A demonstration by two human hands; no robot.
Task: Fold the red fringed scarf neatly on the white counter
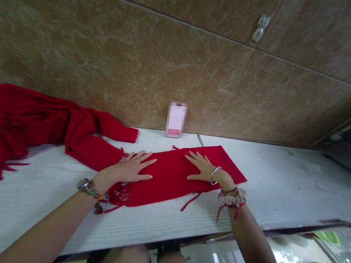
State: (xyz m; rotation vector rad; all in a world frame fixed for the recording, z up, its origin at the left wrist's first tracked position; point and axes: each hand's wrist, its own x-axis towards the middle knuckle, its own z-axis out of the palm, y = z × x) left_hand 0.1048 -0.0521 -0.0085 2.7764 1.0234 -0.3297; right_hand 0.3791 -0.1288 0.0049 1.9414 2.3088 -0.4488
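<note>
A red scarf (164,180) with fringed ends lies flat and folded on the white tabletop. My left hand (135,167) rests palm down on its left part, fingers spread, near a fringe. On the right part, my right hand (201,167) also lies flat with fingers apart. More red cloth (90,148) stretches away to the left in a loose, rumpled heap with fringe; whether it joins the folded piece under my left hand, I cannot tell. A few loose red strands stick out along the folded piece's edges.
A phone (175,121) stands upright against the brown marbled wall (108,59) behind the table. Higher on the wall is a small white hook (261,28). The white tabletop (282,183) runs on to the right, towards a dark object. A green basin (328,237) sits below at the right.
</note>
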